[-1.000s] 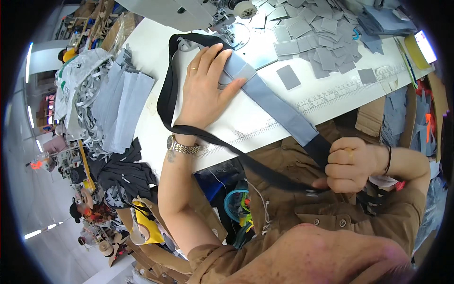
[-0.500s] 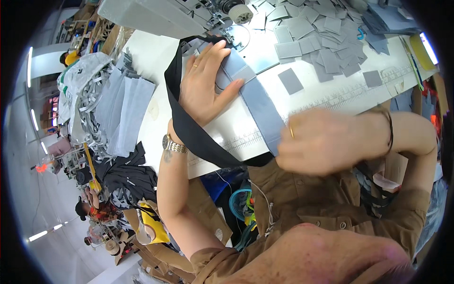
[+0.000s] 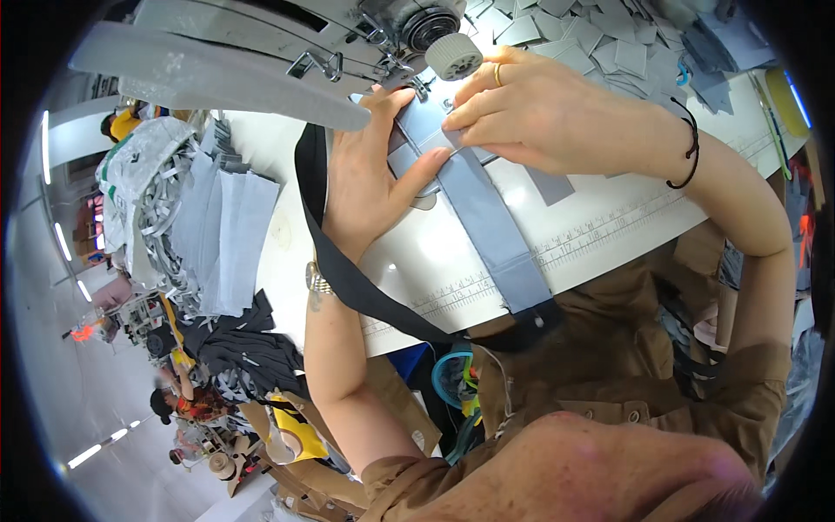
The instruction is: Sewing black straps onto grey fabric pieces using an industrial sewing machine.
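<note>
Lining up a light blue-grey flat fabric strip (image 3: 483,217) just beside a grey-white metal sewing machine head (image 3: 261,43)
The person's left hand (image 3: 370,165) lies spread, its thumb pressing the strip near the machine head; the right hand (image 3: 548,113) has its fingertips at the strip's edge, just apart from that thumb, and whether they pinch it cannot be told. A black webbing strap (image 3: 365,291) curves past the left hand, away from the machine head. The step seems to be placing work for stitching; the next move likely calls for keeping the strip flat and square
</note>
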`<state>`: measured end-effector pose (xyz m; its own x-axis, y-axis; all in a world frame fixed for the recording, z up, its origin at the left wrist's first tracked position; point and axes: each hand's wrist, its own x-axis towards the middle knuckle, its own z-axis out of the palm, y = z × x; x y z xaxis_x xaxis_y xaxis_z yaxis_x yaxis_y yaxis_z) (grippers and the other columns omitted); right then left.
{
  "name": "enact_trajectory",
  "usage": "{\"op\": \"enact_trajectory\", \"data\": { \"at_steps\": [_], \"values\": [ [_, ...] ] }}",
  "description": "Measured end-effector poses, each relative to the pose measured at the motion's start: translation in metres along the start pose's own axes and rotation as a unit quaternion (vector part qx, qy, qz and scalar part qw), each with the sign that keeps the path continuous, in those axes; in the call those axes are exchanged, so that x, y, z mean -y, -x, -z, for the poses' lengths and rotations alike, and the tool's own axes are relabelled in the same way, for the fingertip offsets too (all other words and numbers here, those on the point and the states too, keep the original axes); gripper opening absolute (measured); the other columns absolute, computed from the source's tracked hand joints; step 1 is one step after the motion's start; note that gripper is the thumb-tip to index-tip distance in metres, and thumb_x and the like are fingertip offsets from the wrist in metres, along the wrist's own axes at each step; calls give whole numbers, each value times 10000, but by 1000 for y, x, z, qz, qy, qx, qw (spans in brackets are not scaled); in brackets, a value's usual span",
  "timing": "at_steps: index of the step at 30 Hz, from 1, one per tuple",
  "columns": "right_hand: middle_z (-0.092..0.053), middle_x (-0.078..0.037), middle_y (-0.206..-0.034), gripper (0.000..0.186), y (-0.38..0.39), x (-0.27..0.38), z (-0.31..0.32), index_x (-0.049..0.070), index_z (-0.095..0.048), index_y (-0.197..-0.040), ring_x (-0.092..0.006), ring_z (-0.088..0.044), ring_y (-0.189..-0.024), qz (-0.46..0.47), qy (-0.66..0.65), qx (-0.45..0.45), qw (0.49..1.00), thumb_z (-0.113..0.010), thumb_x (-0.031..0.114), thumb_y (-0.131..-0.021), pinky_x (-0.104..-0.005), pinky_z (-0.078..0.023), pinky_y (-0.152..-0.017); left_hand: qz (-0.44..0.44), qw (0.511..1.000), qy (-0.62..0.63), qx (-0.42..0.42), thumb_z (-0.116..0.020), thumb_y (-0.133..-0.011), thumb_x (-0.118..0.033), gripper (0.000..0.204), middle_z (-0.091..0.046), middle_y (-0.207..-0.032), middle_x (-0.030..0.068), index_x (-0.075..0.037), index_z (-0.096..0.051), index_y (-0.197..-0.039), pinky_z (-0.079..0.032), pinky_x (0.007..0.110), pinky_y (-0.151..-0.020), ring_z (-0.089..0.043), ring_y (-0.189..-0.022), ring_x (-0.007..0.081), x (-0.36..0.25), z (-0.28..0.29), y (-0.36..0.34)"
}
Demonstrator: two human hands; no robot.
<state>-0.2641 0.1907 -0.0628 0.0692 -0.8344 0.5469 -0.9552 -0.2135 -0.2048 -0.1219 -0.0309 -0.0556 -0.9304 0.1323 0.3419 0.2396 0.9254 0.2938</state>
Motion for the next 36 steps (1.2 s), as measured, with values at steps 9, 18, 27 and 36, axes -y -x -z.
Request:
{"op": "enact_trajectory", "data": {
  "at_steps": [9,18,27,36],
  "values": [
    [-638,-30,-1135,137,0,-1,7,122,-783,-1008,-192,-637,-1074,-40,28,10,999,-712,113,-891,-434,-441,-1017,-71,995,-16,-66,-843,-753,-120,394,-693,-1165,137,0,-708,-1104,-557,424,-879,-659,-1037,348,-29,6,11],
    [-674,-71,-1228,357,-4,0,2,162,-701,-1296,-243,-680,-962,-85,118,56,988,-661,147,-941,-486,-435,-1059,-70,992,-88,-48,-776,-842,-214,400,-692,-1158,128,-15,-712,-1183,-468,485,-1026,-626,-1126,344,-14,7,4],
    [-647,-65,-1026,126,8,24,10,53,-655,-903,-216,-644,-1029,123,9,-26,992,-642,116,-795,-454,-447,-1137,-23,991,-120,-52,-736,-897,-236,325,-699,-1192,96,-54,-724,-1166,-385,542,-1077,-556,-1213,363,-3,4,-1],
    [-620,-23,-929,87,5,22,0,51,-669,-880,-191,-622,-999,59,13,-22,998,-660,69,-795,-427,-449,-1121,-3,989,-112,-98,-752,-877,-189,287,-704,-1177,103,-36,-720,-1117,-454,486,-1019,-592,-1164,356,4,-2,0]
  ]
}}
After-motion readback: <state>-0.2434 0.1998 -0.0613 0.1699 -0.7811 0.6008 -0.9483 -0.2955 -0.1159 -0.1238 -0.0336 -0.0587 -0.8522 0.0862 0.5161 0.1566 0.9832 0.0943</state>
